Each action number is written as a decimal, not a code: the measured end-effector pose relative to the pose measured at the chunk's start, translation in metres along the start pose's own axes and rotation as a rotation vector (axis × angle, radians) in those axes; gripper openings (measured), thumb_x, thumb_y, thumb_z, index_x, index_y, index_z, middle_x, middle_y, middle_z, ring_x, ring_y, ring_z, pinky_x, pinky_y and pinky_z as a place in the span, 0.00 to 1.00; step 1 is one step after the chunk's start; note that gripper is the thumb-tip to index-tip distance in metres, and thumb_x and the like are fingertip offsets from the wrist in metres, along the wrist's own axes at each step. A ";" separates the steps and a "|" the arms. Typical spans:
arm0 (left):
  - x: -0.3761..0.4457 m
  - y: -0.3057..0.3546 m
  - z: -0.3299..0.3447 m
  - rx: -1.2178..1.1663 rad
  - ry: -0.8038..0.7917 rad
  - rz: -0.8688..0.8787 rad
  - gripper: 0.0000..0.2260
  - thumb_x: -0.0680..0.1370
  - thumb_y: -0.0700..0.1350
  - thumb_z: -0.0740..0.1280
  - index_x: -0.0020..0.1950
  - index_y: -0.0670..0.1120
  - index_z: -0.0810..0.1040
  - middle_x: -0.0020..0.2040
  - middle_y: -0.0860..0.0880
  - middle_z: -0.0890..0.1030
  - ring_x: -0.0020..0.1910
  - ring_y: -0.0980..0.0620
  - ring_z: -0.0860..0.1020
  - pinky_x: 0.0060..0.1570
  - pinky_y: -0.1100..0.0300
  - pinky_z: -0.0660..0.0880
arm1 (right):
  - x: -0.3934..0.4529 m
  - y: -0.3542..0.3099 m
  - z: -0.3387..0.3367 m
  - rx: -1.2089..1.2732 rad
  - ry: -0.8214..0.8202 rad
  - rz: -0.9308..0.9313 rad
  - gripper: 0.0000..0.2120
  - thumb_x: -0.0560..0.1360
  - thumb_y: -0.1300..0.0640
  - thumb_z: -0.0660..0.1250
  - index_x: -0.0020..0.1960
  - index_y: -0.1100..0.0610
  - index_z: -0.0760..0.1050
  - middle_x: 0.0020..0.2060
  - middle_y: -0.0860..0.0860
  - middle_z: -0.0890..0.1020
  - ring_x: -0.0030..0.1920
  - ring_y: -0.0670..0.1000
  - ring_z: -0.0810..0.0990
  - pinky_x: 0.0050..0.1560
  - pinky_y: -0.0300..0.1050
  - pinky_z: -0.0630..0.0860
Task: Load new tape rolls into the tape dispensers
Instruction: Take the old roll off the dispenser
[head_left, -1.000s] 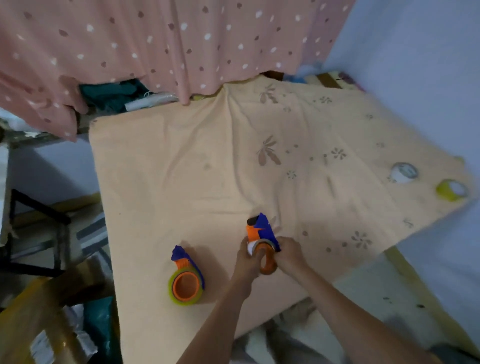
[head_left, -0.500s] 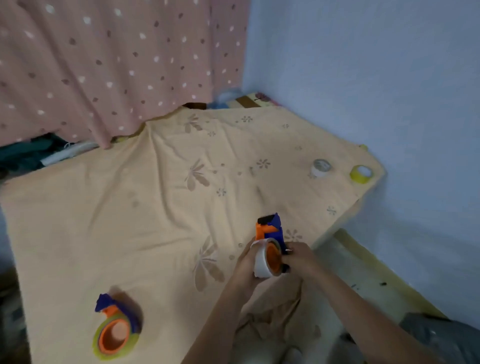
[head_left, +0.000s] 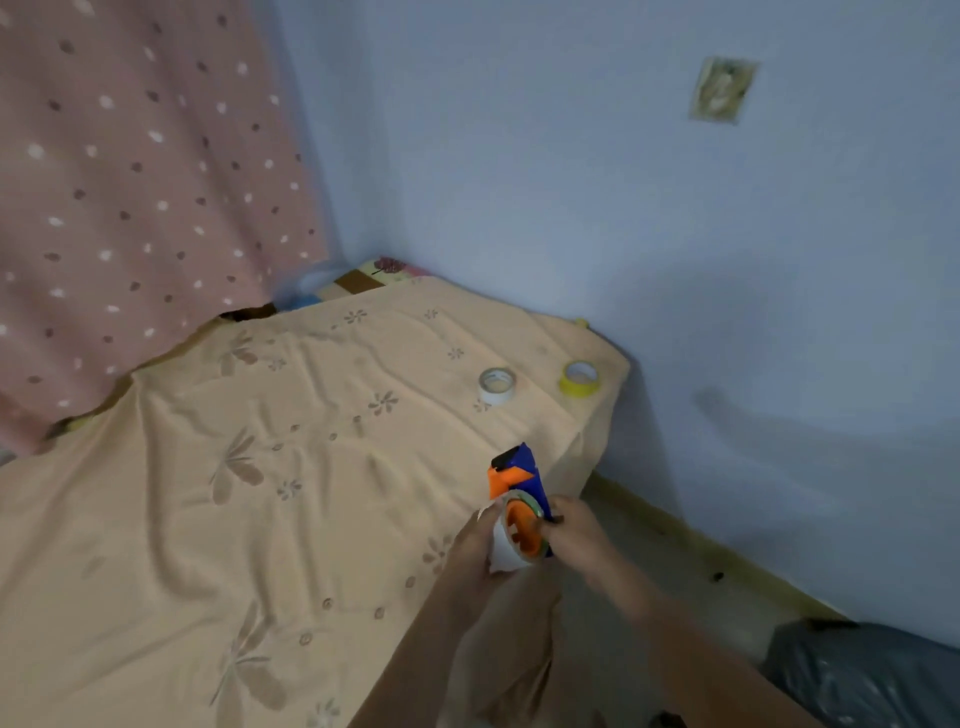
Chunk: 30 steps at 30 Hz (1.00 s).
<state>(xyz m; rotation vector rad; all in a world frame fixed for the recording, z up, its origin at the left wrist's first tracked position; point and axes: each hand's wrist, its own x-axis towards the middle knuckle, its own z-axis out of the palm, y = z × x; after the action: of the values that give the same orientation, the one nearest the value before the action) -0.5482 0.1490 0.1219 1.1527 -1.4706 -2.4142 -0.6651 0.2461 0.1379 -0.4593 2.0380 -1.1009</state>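
Both my hands hold a blue and orange tape dispenser (head_left: 519, 478) above the near right edge of the cloth-covered table. A white tape roll (head_left: 501, 548) sits on the dispenser's orange hub. My left hand (head_left: 475, 545) grips that white roll from the left. My right hand (head_left: 574, 530) grips the dispenser's body from the right. Further back on the cloth lie a white tape roll (head_left: 497, 384) and a yellow tape roll (head_left: 579, 378), both flat and apart from my hands.
The peach flowered cloth (head_left: 234, 493) covers the table, whose right corner ends near the blue wall (head_left: 623, 208). A pink spotted curtain (head_left: 130, 182) hangs at the back left. A grey bag (head_left: 862, 675) lies on the floor at the lower right.
The view has swung to the right and up, so the second dispenser with the green roll has left the frame. My hands still hold the dispenser, with the white roll pushed onto its hub.
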 end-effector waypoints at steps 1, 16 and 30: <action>0.009 0.002 0.004 -0.021 -0.001 0.007 0.14 0.80 0.54 0.66 0.61 0.50 0.82 0.60 0.48 0.84 0.59 0.49 0.83 0.60 0.48 0.80 | 0.007 0.000 -0.009 0.007 0.012 -0.007 0.10 0.78 0.54 0.68 0.57 0.57 0.80 0.50 0.55 0.85 0.52 0.52 0.84 0.58 0.51 0.81; 0.207 0.076 0.073 -0.362 -0.100 -0.030 0.21 0.81 0.51 0.65 0.71 0.43 0.74 0.65 0.39 0.81 0.61 0.41 0.82 0.49 0.47 0.83 | 0.195 -0.030 -0.112 -0.022 0.108 -0.046 0.09 0.78 0.61 0.66 0.57 0.55 0.79 0.51 0.57 0.85 0.51 0.56 0.84 0.55 0.58 0.81; 0.334 0.151 0.071 -0.398 0.168 -0.021 0.22 0.77 0.45 0.72 0.71 0.46 0.73 0.64 0.39 0.80 0.63 0.39 0.79 0.55 0.46 0.81 | 0.375 -0.090 -0.162 -0.448 -0.095 -0.160 0.15 0.82 0.58 0.59 0.67 0.54 0.74 0.55 0.51 0.83 0.50 0.48 0.80 0.48 0.38 0.77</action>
<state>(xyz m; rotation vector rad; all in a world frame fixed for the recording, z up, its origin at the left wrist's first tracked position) -0.8759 -0.0242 0.0746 1.2373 -0.8811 -2.4015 -1.0340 0.0541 0.0975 -0.8952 2.1898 -0.6870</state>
